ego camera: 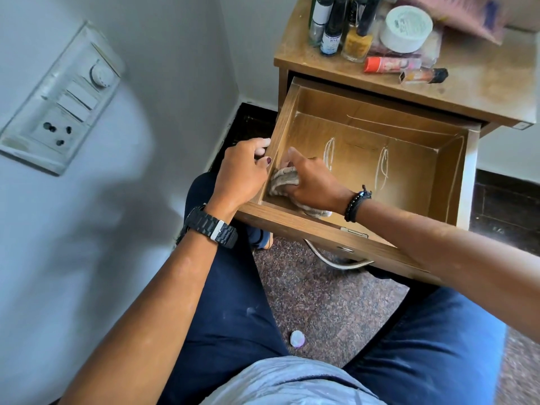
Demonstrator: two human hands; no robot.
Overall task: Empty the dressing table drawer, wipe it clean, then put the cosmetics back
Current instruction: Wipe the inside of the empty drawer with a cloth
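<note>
Left hand (244, 168) curls over the drawer (455, 182) side wall, likely bracing it against the wiping force. Right hand (314, 182) grips a bunched cloth (285, 181), pressed into the near-left inside corner. Drawer is pulled out and emptied; pale curved marks show on its floor. Cosmetics (377, 33) are parked on the counter (482, 83) above, within reach for refill. One dark bottle label looks like "NIVE…"; the rest is unreadable.

1. One head view only, worn by a seated person, looking steeply forward and down.
2. It sits close above the open drawer (365, 159), the table (482, 92) at upper right, the wall at left.
</note>
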